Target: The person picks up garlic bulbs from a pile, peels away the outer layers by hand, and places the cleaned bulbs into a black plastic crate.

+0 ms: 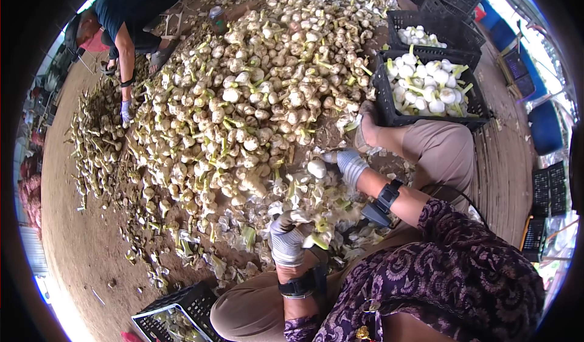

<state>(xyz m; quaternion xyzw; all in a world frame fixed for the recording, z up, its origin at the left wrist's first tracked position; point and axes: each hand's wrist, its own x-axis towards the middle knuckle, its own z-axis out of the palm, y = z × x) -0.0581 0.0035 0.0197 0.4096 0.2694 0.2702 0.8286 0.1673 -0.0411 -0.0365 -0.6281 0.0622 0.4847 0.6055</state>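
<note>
My right hand (350,164), in a striped glove, grips a smooth white garlic bulb (316,169) by its near side, just above the litter of skins. Closer to my lap, my left hand (287,238), gloved the same way, is closed on a strip of pale green garlic peel (317,238). Ahead of both hands spreads a big heap of unpeeled garlic (243,111), brown-skinned with short green stems. Loose garlic skins (347,211) lie scattered between my hands and around my legs.
At my right, a black crate (389,120) holds clean white bulbs, with another crate (398,23) behind it. A crate (198,305) with garlic scraps stands at lower left. A co-worker (131,13) bends over the far left edge of the heap, a purple-gloved hand (126,112) reaching down.
</note>
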